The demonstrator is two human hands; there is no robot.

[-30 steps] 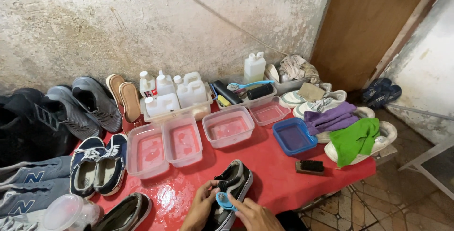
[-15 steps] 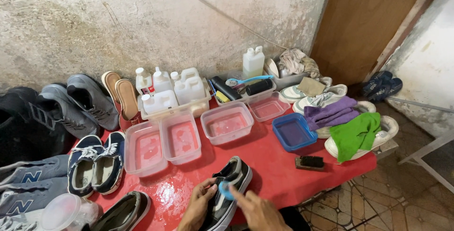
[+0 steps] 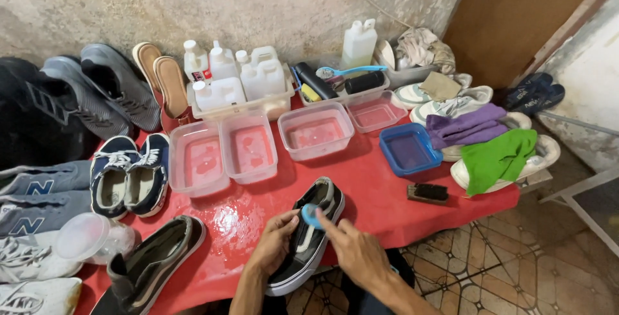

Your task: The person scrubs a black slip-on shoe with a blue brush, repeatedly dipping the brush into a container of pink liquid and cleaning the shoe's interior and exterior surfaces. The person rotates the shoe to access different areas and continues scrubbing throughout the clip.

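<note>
Right grip (image 3: 358,250) on blue brush (image 3: 311,215), left hand (image 3: 276,243) steadying black shoe (image 3: 308,236)

A single head-worn camera looked steeply down from the near edge of the red table (image 3: 387,212), facing across it toward the stained wall (image 3: 193,5) behind its far edge, hands close below.

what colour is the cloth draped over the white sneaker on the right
Bright green; the cloth lies over the white sneaker, clearest in the head view.
</note>
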